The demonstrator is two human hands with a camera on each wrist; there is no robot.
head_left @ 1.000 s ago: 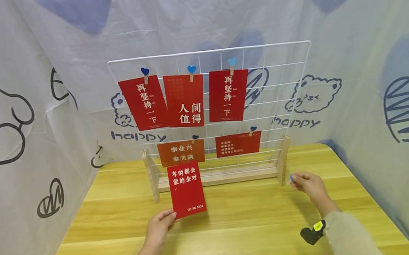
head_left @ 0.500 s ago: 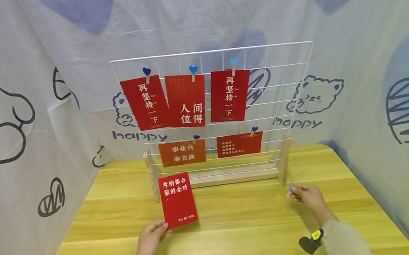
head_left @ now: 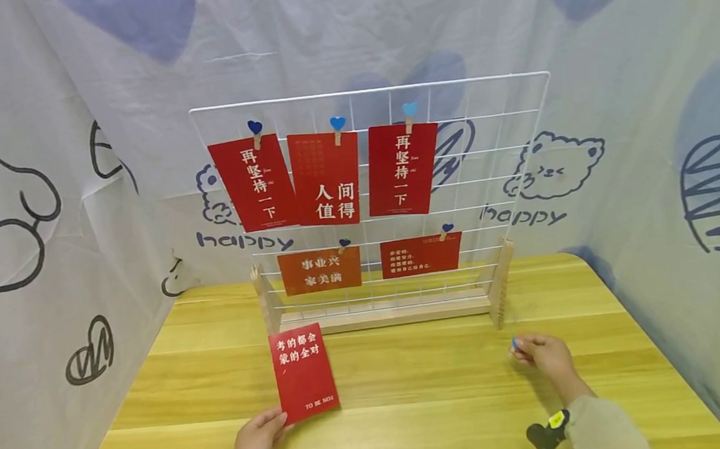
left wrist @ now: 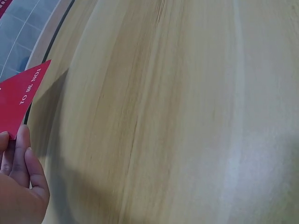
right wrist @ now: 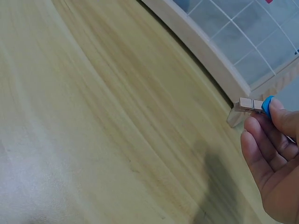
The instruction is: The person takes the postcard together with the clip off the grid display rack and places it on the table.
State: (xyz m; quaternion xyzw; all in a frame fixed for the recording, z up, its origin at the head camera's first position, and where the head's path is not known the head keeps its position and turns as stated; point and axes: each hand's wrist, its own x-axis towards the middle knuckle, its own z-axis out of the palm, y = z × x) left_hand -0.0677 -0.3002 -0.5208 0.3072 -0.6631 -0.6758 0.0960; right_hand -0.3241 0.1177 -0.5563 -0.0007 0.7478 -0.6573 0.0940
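My left hand (head_left: 256, 440) pinches the lower left corner of a red card (head_left: 303, 377) with white lettering, held tilted in front of the rack's left foot. In the left wrist view, that card's corner (left wrist: 25, 93) sits between thumb and fingers. Over at the right, my right hand (head_left: 548, 358) pinches a small wooden clothespin (right wrist: 250, 104) by its blue end, the wooden tip pointing away from the fingers. Behind both hands stands a white wire grid rack (head_left: 487, 149) with a wooden base (head_left: 392, 315).
Three red cards (head_left: 252, 184) hang in the grid's upper row from heart-topped clothespins (head_left: 337, 124). Lower down hang an orange card (head_left: 320, 270) and a red card (head_left: 422, 255). Everything stands on a wooden table (head_left: 414, 431), with printed cloth (head_left: 634, 160) around it.
My left hand has drawn the red card down and to the left, away from the grid. My right hand, still pinching the clothespin, has moved slightly lower.
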